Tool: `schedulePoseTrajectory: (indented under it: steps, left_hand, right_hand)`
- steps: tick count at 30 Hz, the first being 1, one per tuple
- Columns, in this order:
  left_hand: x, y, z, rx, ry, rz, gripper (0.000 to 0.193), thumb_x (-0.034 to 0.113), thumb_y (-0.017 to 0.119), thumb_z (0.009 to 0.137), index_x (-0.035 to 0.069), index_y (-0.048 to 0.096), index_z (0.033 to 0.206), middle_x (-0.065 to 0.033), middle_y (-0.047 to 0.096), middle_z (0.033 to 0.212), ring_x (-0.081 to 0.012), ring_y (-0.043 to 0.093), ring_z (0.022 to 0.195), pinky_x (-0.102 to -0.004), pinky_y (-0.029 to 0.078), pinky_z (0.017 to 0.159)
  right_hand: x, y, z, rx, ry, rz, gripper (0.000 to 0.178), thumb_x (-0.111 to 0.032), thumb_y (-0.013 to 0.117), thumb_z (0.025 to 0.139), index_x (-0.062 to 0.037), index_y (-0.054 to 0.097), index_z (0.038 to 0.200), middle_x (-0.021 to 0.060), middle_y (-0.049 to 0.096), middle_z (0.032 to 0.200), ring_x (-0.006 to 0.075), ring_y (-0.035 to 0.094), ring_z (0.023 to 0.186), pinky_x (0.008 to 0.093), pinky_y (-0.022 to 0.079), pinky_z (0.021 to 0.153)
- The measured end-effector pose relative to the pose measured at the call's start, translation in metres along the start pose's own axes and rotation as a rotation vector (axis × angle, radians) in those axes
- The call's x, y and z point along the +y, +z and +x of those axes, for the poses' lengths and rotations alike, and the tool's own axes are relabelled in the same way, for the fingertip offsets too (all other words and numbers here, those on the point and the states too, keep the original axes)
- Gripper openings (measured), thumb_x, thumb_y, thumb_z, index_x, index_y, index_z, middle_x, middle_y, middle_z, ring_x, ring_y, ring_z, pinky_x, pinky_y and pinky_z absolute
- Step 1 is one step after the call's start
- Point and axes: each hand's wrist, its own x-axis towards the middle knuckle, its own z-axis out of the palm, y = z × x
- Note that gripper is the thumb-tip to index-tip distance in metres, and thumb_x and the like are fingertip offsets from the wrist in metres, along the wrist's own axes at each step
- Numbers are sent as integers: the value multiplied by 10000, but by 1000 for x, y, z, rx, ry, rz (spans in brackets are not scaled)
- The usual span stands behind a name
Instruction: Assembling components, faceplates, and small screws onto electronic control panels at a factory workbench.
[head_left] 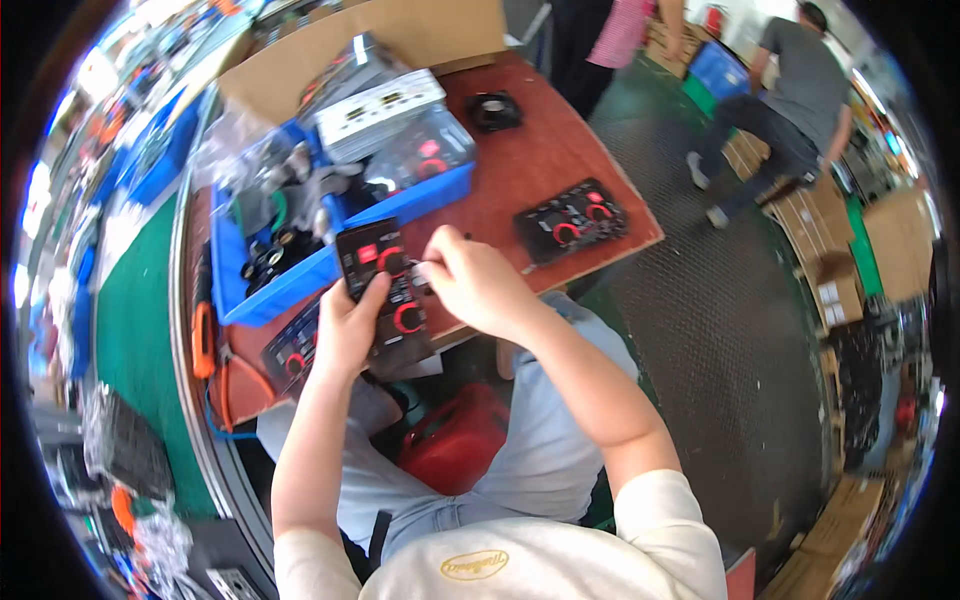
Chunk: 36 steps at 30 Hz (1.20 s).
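My left hand [345, 330] grips a black panel [402, 290] with red ring-shaped dials and a red square on its face. The panel is tilted upright over the table's near edge, my thumb across its front. Beside the panel's right edge is my right hand [480, 285], fingers pinched together; what they hold, if anything, is too small to make out. A similar black panel [570, 222] with red rings lies on the table to the right. Another such panel [290, 345] lies partly hidden behind my left hand.
Two blue bins [262, 312] hold small dark parts, bagged panels and a white panel [382, 112]. A black square part [494, 112] lies on the red-brown table [540, 130]. Orange-handled pliers [240, 375] and an orange tool [204, 340] lie left. Two people stand beyond, near cardboard boxes [815, 230].
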Motion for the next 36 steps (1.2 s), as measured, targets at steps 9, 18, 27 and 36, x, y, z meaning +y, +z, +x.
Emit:
schedulePoseTrajectory:
  steps: [9, 18, 27, 36]
  left_hand:
    - [-3, -13, -8, -51, 48, 3, 185, 127, 600, 931, -14, 633, 1047, -23, 668, 896, -57, 566, 772, -253, 492, 705]
    - [13, 12, -16, -16, 162, 383, 240, 145, 593, 897, -32, 625, 1056, -53, 667, 894, -98, 575, 795, -280, 489, 704]
    - [-9, -10, -5, 124, 354, 355, 366, 185, 694, 867, -98, 631, 1092, -180, 686, 940, -207, 618, 747, -333, 529, 667]
    - [-13, -26, 8, 164, 216, 490, 393, 238, 636, 902, -74, 607, 1139, -204, 655, 1029, -281, 635, 840, -409, 512, 727]
  right_hand:
    - [-18, 18, 2, 30, -178, -34, 168, -118, 630, 851, -8, 503, 847, 189, 623, 794, 391, 613, 780, 465, 467, 653]
    - [-6, 7, -9, 25, -74, -102, 146, -150, 613, 825, -34, 529, 851, 208, 616, 781, 418, 617, 765, 513, 471, 633]
    - [-6, 28, 10, -16, -172, -212, 239, -172, 671, 631, -28, 630, 817, 169, 643, 700, 374, 649, 688, 467, 506, 594]
    - [-4, 32, 16, 43, -214, -256, 262, -287, 594, 733, -78, 652, 880, 146, 673, 772, 343, 669, 747, 463, 517, 615]
